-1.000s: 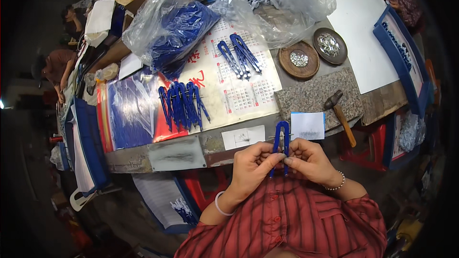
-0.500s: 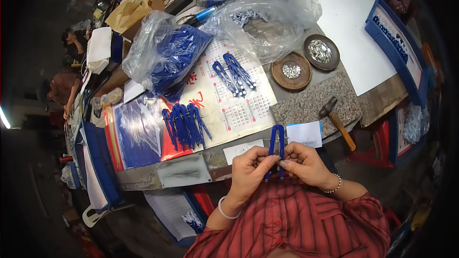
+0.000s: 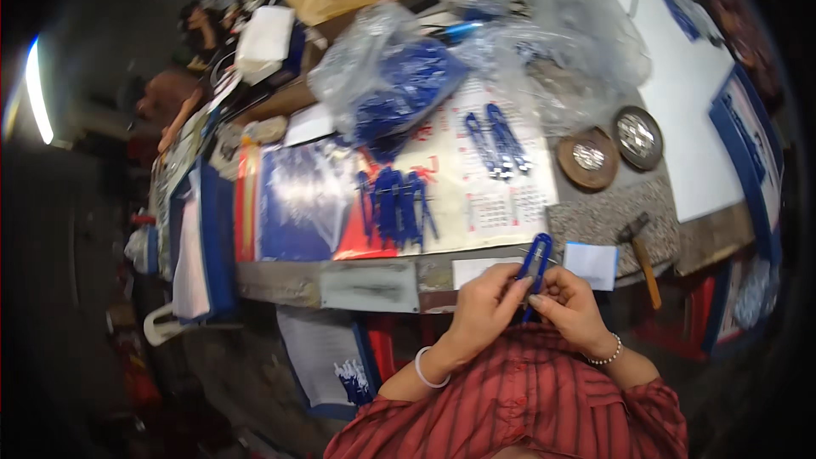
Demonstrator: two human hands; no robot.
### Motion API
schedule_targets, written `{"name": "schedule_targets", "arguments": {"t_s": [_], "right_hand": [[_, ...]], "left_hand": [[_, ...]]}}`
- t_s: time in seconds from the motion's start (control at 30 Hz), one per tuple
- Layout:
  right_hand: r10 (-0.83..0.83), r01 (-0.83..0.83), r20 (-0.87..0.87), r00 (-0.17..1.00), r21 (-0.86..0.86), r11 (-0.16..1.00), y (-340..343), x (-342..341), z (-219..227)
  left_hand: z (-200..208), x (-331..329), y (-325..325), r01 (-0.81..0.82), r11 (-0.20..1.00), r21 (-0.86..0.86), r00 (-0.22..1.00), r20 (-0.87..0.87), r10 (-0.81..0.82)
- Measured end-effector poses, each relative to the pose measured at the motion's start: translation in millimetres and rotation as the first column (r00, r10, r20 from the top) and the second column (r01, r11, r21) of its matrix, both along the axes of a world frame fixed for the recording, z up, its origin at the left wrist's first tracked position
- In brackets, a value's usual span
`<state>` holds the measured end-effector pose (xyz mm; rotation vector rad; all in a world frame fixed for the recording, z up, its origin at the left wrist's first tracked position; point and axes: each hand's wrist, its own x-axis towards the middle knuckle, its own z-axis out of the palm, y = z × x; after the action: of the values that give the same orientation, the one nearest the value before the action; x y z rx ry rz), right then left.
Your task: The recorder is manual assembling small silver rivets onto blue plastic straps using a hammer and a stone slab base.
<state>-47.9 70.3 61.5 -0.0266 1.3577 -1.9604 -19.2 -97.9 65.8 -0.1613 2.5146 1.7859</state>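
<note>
The left hand (image 3: pixel 489 308) has its thumb and fingers pinched on a blue U-shaped looped tool with two long arms (image 3: pixel 542 240). The right hand (image 3: pixel 571 306) grips the same tool from the other side, thumb tip against its lower part and fingers curled. The tool stands loop uppermost, slightly tilted, in front of and to the left of the speckled grey-pink stone slab (image 3: pixel 595 225).

A hammer with a dark metal head and yellowish wooden handle (image 3: pixel 647 272) lies at the slab's right part, its handle running past the front edge. A small white card with a blue edge (image 3: pixel 589 267) sits just in front of the slab. Behind the slab are a round brown wooden dish (image 3: pixel 583 178) and a round dark dish (image 3: pixel 643 165), both holding small silvery pieces, blurred here. To the slab's left, on a printed sheet over the counter (image 3: pixel 285 280), lies a bunch of similar blue pieces (image 3: pixel 388 208).
</note>
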Motion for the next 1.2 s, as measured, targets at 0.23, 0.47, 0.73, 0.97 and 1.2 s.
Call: {"name": "schedule_targets", "arguments": {"t_s": [0.23, 0.47, 0.73, 0.97, 1.2], "right_hand": [[0.204, -0.17, -0.205, 0.957, 0.175, 0.97, -23.4, 4.5, 15.8], [-0.137, -0.019, -0.794, 0.592, -0.184, 0.983, -4.9, -10.2, 79.7], [-0.132, -0.569, -0.773, 0.62, -0.56, 0.602, 35.1, -34.9, 140.9], [-0.16, -0.575, -0.774, 0.612, -0.575, 0.582, 3.7, -36.8, 138.5], [-0.186, -0.581, -0.765, 0.617, -0.602, 0.548, 27.4, -35.2, 118.8]], "left_hand": [[1.4, 16.8, -51.9, -0.177, 0.893, -0.413, 0.941, -0.336, 0.031], [-18.2, -8.0, -192.1, -0.521, 0.572, -0.633, 0.852, -0.426, 0.305], [-66.5, -37.6, -249.5, -0.499, 0.54, -0.677, 0.859, -0.308, 0.408], [-68.3, -39.9, -239.5, -0.475, 0.465, -0.747, 0.866, -0.303, 0.397], [-46.9, -26.3, -229.0, -0.572, 0.395, -0.719, 0.82, -0.479, 0.314]]}}
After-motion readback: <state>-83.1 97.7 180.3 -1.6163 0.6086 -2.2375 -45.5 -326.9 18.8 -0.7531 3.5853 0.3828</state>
